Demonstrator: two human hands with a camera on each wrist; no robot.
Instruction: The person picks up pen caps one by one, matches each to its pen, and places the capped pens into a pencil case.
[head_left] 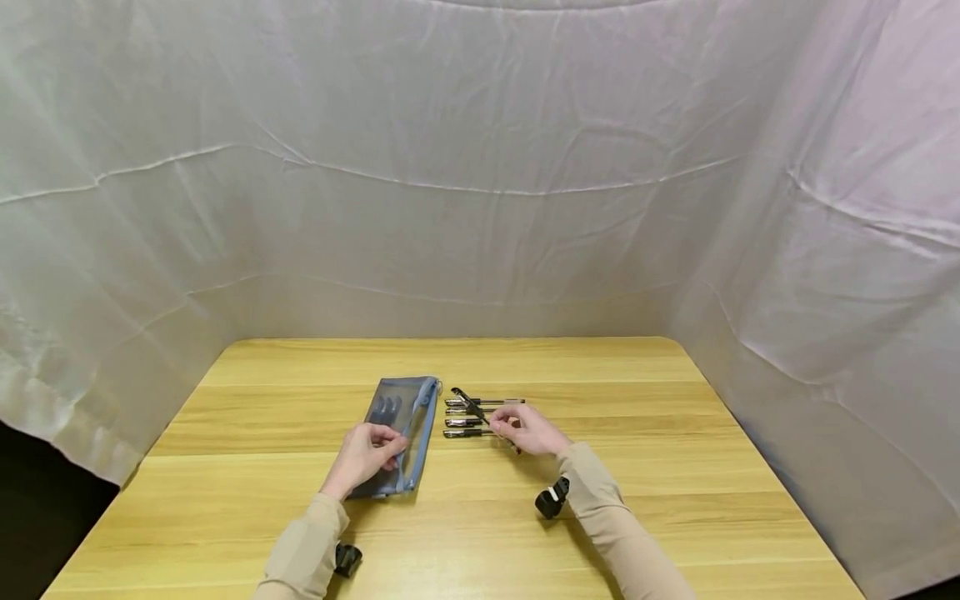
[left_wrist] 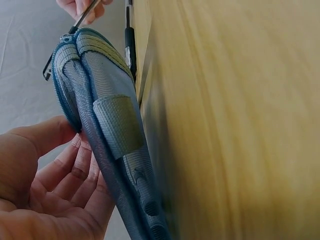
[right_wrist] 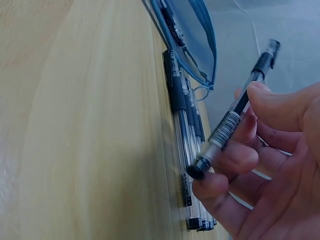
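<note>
A blue-grey mesh zipper pouch [head_left: 430, 432] lies left of centre with its zipped side parted. My left hand [head_left: 366, 457] pinches the pouch's upper edge between thumb and fingers, lifting that edge. In my right hand [head_left: 531, 429] is a clear gel pen [right_wrist: 227, 125] with a black cap and black end, held slantwise between thumb and fingers. Several similar pens [head_left: 463, 423] lie side by side on the table, just under and left of the right hand. Through the pouch's mesh dark pen shapes [head_left: 386, 410] show; the right wrist view shows a pen [right_wrist: 172, 25] inside its opening.
The wood-grain table [head_left: 637, 517] has rounded far corners. Pale cloth [head_left: 480, 233] hangs behind it and on both sides. A small black device [head_left: 552, 498] is worn at the right wrist, another [head_left: 347, 560] at the left.
</note>
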